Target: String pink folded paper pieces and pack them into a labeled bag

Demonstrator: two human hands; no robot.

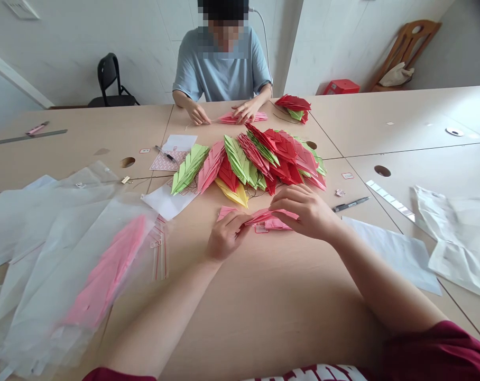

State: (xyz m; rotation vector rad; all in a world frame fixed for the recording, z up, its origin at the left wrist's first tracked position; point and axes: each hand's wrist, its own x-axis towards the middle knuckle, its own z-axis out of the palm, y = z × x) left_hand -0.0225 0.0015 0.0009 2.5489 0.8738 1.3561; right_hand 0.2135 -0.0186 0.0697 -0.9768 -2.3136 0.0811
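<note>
Between my two hands is a pink folded paper piece, held just above the table. My left hand pinches its left end with the fingers closed. My right hand curls over its right end, gripping it from above. More pink folded paper lies beneath, partly hidden by my hands. Right behind them is a pile of folded paper pieces: green, pink, red and a yellow one, with dark strings among them.
A co-worker in a blue shirt handles pink folded paper across the table. Clear plastic bags, one holding pink paper, cover the left side. A pen, a white sheet and a white bag lie right.
</note>
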